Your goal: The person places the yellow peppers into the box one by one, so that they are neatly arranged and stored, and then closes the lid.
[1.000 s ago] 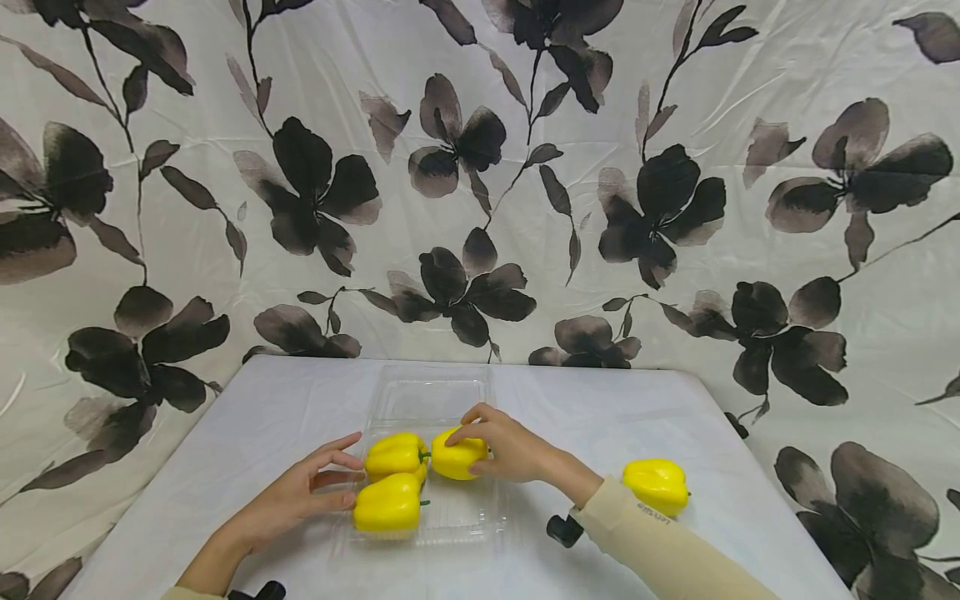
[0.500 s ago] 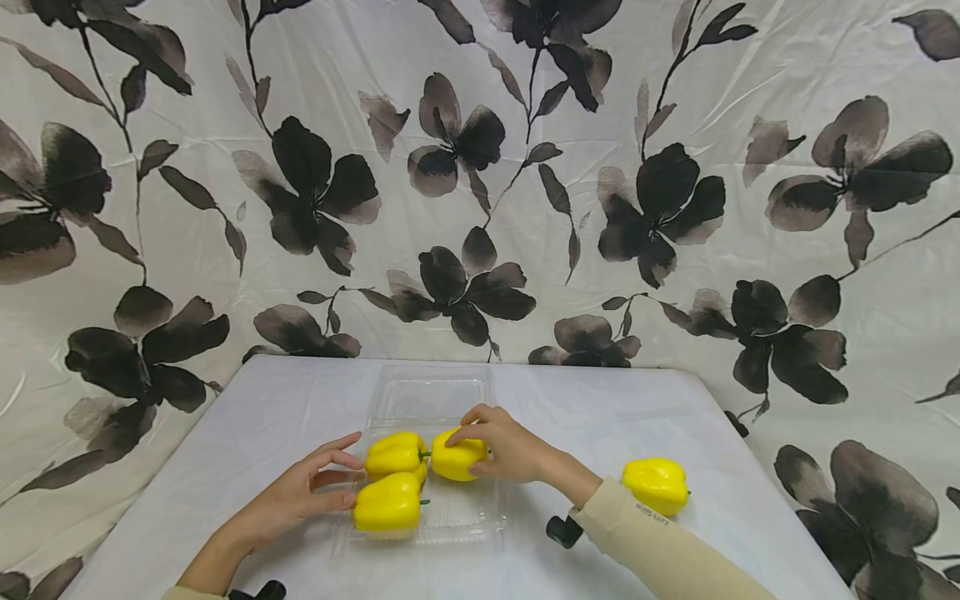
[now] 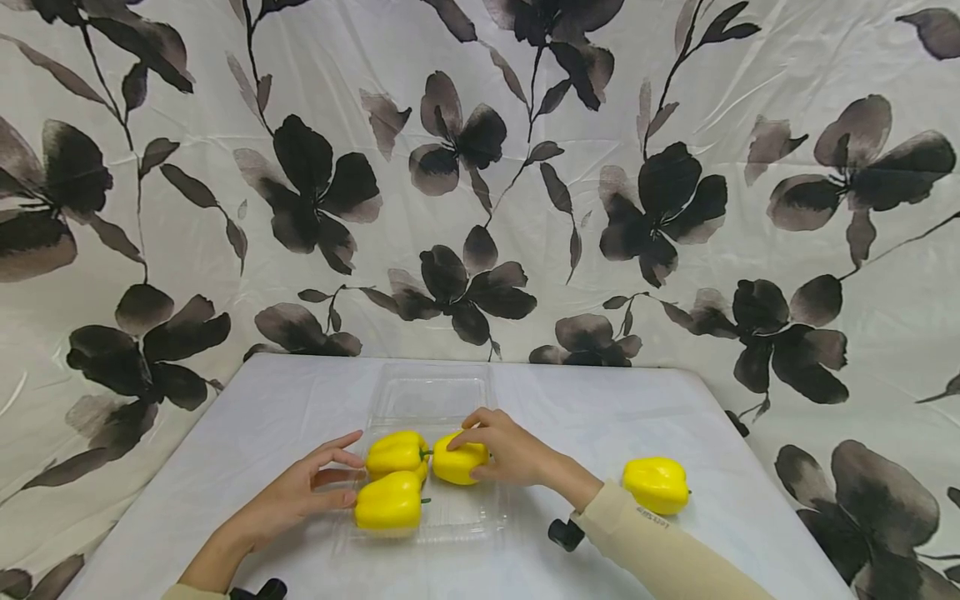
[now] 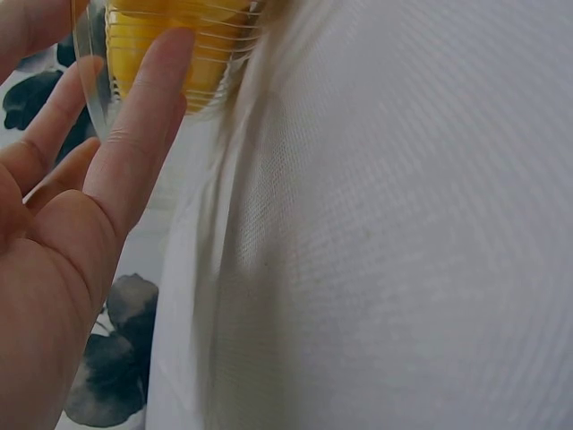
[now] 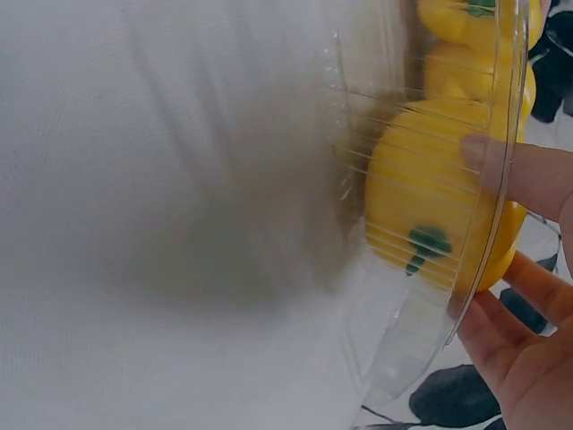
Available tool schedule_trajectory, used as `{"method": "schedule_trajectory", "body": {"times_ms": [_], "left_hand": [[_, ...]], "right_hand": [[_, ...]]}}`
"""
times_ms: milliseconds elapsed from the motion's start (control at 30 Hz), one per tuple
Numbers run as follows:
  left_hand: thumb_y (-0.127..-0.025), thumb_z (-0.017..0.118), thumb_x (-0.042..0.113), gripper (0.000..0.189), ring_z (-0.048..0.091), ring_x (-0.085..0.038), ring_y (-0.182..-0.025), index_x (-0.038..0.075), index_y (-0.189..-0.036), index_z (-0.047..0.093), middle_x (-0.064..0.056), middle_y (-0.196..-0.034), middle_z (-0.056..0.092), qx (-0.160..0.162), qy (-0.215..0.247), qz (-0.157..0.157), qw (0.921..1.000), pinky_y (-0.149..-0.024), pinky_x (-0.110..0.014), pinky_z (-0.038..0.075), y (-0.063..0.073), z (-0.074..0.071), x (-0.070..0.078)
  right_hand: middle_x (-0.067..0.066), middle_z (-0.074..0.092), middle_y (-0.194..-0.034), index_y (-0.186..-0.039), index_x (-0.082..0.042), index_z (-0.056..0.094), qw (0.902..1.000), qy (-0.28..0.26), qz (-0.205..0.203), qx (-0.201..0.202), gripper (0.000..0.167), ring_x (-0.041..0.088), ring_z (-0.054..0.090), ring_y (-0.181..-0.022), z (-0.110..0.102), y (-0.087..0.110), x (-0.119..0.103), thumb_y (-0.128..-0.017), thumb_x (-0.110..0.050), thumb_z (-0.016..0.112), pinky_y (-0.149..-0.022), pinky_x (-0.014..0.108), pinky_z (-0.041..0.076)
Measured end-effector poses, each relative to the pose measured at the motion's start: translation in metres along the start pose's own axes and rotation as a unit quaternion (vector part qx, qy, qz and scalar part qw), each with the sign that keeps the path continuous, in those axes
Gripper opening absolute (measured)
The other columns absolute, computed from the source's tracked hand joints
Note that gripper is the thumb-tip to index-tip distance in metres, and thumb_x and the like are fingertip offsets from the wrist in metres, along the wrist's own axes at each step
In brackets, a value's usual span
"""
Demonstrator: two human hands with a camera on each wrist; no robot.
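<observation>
A clear plastic clamshell container (image 3: 459, 512) lies opened on the table with three yellow bell peppers in it. Two of them, the rear-left pepper (image 3: 393, 452) and the front-left pepper (image 3: 387, 502), sit side by side. At the rear right of the container, my right hand (image 3: 513, 450) holds the third pepper (image 3: 454, 463) between thumb and fingers. Seen from the right wrist, this pepper (image 5: 416, 188) shows its green stem through the ribbed wall. My left hand (image 3: 307, 487) is at the container's left side with fingers extended; in the left wrist view a fingertip (image 4: 175, 49) lies against the wall.
Another yellow bell pepper (image 3: 656, 485) lies on the white table (image 3: 585, 408) to the right, beyond the right sleeve (image 3: 637, 533). The container's raised lid (image 3: 430, 400) extends toward the back. Behind the table hangs a floral cloth (image 3: 570, 275).
</observation>
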State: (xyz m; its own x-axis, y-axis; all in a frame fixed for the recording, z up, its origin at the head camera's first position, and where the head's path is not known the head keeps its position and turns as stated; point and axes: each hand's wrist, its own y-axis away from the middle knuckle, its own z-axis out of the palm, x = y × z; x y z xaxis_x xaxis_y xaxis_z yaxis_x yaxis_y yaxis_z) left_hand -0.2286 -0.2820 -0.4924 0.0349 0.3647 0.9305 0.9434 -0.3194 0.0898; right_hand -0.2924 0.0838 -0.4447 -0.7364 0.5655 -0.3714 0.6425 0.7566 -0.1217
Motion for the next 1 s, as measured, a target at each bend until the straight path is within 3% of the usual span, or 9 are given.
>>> {"method": "schedule_trajectory", "body": {"times_ms": [1000], "left_hand": [[-0.095, 0.083, 0.029, 0.044, 0.052, -0.042, -0.141, 0.013, -0.131, 0.064, -0.010, -0.177, 0.019, 0.003, -0.006, 0.003, 1.0000, -0.114, -0.063, 0.046, -0.0006, -0.0004, -0.0012]], "right_hand": [[0.010, 0.055, -0.148, -0.136, -0.025, 0.071, 0.9999, -0.014, 0.008, -0.005, 0.045, 0.032, 0.048, -0.135, 0.0014, 0.0025, 0.0013, -0.094, -0.017, 0.084, -0.113, 0.048, 0.048]]}}
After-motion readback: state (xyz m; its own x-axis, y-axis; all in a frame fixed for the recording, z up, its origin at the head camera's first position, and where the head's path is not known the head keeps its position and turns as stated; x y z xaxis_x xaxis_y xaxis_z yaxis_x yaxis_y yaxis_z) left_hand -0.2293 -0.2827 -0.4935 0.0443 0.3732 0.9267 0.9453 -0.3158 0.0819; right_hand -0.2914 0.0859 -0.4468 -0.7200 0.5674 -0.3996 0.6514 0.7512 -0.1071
